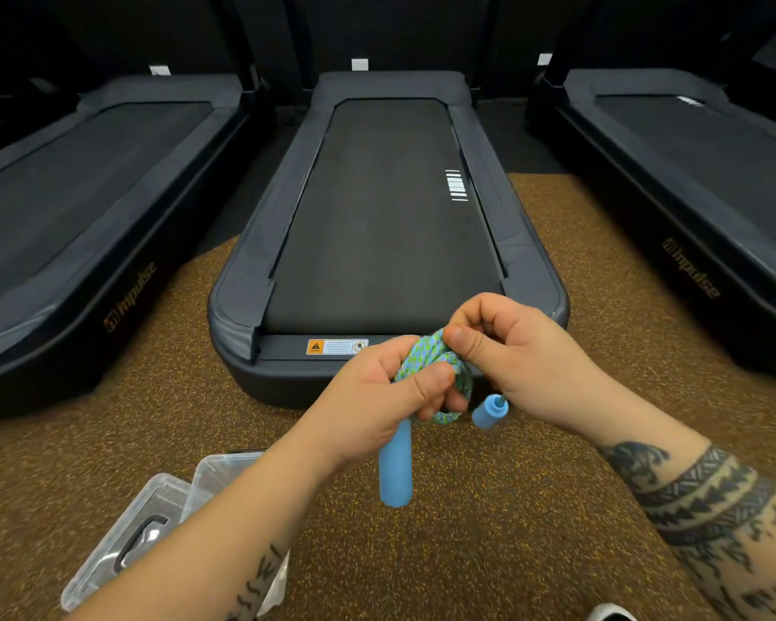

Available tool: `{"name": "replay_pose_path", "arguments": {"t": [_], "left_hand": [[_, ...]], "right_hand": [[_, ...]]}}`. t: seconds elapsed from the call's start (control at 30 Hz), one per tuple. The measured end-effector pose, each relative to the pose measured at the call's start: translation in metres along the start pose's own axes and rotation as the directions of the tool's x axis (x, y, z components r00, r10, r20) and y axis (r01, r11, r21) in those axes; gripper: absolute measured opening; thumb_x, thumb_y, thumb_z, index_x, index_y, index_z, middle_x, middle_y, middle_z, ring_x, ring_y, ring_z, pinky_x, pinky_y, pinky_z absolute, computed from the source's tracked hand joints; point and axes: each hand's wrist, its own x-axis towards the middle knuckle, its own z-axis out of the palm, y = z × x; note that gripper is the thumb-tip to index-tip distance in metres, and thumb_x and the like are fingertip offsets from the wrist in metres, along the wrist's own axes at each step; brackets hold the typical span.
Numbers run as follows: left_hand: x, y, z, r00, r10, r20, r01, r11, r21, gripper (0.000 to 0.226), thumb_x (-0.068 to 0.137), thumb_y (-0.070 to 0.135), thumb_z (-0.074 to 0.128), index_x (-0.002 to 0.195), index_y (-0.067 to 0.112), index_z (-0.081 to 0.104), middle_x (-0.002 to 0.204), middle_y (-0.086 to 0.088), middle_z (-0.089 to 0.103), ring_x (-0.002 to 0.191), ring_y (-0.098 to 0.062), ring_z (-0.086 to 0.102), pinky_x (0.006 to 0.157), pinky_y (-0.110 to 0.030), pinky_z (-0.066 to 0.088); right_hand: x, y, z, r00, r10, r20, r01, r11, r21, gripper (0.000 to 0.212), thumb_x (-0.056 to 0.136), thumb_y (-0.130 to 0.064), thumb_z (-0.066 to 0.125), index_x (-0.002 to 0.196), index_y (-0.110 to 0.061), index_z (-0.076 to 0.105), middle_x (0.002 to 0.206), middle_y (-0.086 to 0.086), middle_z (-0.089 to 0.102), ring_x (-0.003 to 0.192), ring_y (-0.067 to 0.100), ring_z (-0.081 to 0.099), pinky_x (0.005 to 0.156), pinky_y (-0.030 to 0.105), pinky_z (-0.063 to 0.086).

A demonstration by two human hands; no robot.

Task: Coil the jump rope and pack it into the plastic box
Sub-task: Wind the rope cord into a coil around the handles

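The jump rope (pixel 440 365) is a blue-green braided cord wound into a small coil, held in the air in front of me. My left hand (pixel 386 396) grips the coil, and one blue foam handle (pixel 395 468) hangs down below that fist. My right hand (pixel 507 351) pinches the cord at the top right of the coil. The second blue handle (pixel 489 411) dangles just under my right hand. The clear plastic box (pixel 216 481) stands on the floor at the lower left, partly hidden by my left forearm, with its lid (pixel 131 540) lying beside it.
A dark treadmill (pixel 377 217) lies straight ahead, its rear end just beyond my hands. Two more treadmills (pixel 86 208) (pixel 699 172) flank it left and right. The floor is brown speckled rubber (pixel 489 531). A white shoe tip (pixel 610 614) shows at the bottom edge.
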Motion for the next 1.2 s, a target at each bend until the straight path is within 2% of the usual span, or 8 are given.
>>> {"name": "replay_pose_path", "arguments": {"t": [0.1, 0.23, 0.33, 0.47, 0.6, 0.83, 1.1, 1.2], "left_hand": [[0.0, 0.002, 0.0, 1.0, 0.03, -0.008, -0.031, 0.99, -0.141, 0.016, 0.092, 0.023, 0.06, 0.098, 0.008, 0.059, 0.055, 0.006, 0.055, 0.075, -0.021, 0.066, 0.079, -0.03, 0.05], [0.0, 0.009, 0.0, 0.997, 0.069, -0.042, -0.079, 0.937, -0.339, 0.024, 0.088, 0.026, 0.067, 0.086, 0.006, 0.055, 0.052, 0.004, 0.05, 0.067, -0.018, 0.066, 0.07, -0.025, 0.054], [0.001, 0.013, 0.001, 0.992, 0.034, -0.122, -0.083, 0.905, -0.417, 0.02, 0.09, 0.023, 0.054, 0.081, 0.005, 0.052, 0.051, 0.001, 0.046, 0.064, -0.019, 0.065, 0.065, -0.027, 0.055], [0.002, 0.014, -0.001, 0.99, -0.005, -0.139, -0.058, 0.893, -0.446, 0.022, 0.091, 0.025, 0.052, 0.081, 0.005, 0.055, 0.052, 0.0, 0.048, 0.063, -0.018, 0.065, 0.066, -0.028, 0.056], [0.005, 0.01, 0.001, 0.987, -0.021, -0.161, -0.044, 0.92, -0.39, 0.023, 0.091, 0.026, 0.056, 0.087, 0.004, 0.059, 0.057, -0.001, 0.056, 0.064, -0.016, 0.065, 0.069, -0.028, 0.056], [0.009, 0.01, 0.005, 0.958, 0.035, -0.285, -0.072, 0.99, -0.118, 0.023, 0.091, 0.03, 0.065, 0.1, 0.009, 0.059, 0.079, -0.004, 0.068, 0.078, -0.018, 0.062, 0.083, -0.039, 0.052], [0.004, 0.016, -0.017, 0.993, -0.118, -0.031, 0.122, 0.971, 0.205, 0.043, 0.079, 0.027, 0.075, 0.118, 0.015, 0.063, 0.103, -0.01, 0.072, 0.093, -0.018, 0.069, 0.09, -0.039, 0.056], [0.003, 0.016, -0.014, 0.991, -0.134, 0.026, 0.128, 0.978, 0.167, 0.036, 0.088, 0.022, 0.062, 0.123, 0.011, 0.059, 0.098, -0.015, 0.07, 0.09, -0.021, 0.067, 0.09, -0.039, 0.054]], "right_hand": [[-0.001, 0.0, 0.007, 0.999, 0.034, 0.039, -0.038, 0.993, 0.116, 0.017, 0.1, -0.022, 0.052, 0.1, -0.015, 0.067, 0.058, -0.019, 0.058, 0.05, -0.005, 0.05, 0.052, 0.008, 0.036], [-0.003, -0.001, 0.02, 0.99, 0.129, 0.057, -0.14, 0.935, 0.326, 0.027, 0.102, -0.031, 0.046, 0.102, -0.023, 0.072, 0.063, 0.007, 0.053, 0.051, 0.013, 0.039, 0.045, 0.026, 0.028], [-0.007, -0.003, 0.026, 0.987, 0.144, 0.074, -0.161, 0.928, 0.337, 0.042, 0.095, -0.055, 0.038, 0.103, -0.029, 0.071, 0.071, 0.013, 0.05, 0.053, 0.018, 0.038, 0.044, 0.026, 0.03], [-0.01, -0.004, 0.033, 0.989, 0.099, 0.113, -0.13, 0.942, 0.311, 0.041, 0.095, -0.048, 0.037, 0.1, -0.013, 0.058, 0.06, -0.015, 0.054, 0.047, 0.002, 0.041, 0.043, 0.015, 0.034], [-0.008, 0.001, 0.037, 0.994, 0.095, 0.048, -0.103, 0.975, 0.197, 0.035, 0.102, -0.041, 0.039, 0.082, -0.014, 0.049, 0.06, -0.013, 0.048, 0.044, 0.001, 0.039, 0.047, 0.017, 0.032], [-0.002, -0.003, 0.027, 0.996, 0.001, -0.09, -0.019, 0.98, -0.198, 0.035, 0.101, -0.035, 0.041, 0.084, -0.006, 0.048, 0.067, -0.002, 0.05, 0.061, 0.013, 0.043, 0.064, 0.039, 0.037], [-0.004, 0.007, 0.012, 0.971, -0.035, 0.236, 0.156, 0.842, -0.517, 0.021, 0.091, -0.051, 0.032, 0.078, -0.035, 0.031, 0.075, -0.012, 0.048, 0.072, 0.017, 0.052, 0.069, 0.045, 0.045], [-0.005, 0.011, 0.01, 0.962, -0.03, 0.272, 0.157, 0.874, -0.46, 0.029, 0.09, -0.058, 0.03, 0.085, -0.032, 0.039, 0.079, -0.01, 0.054, 0.074, 0.015, 0.055, 0.072, 0.046, 0.047]]}}
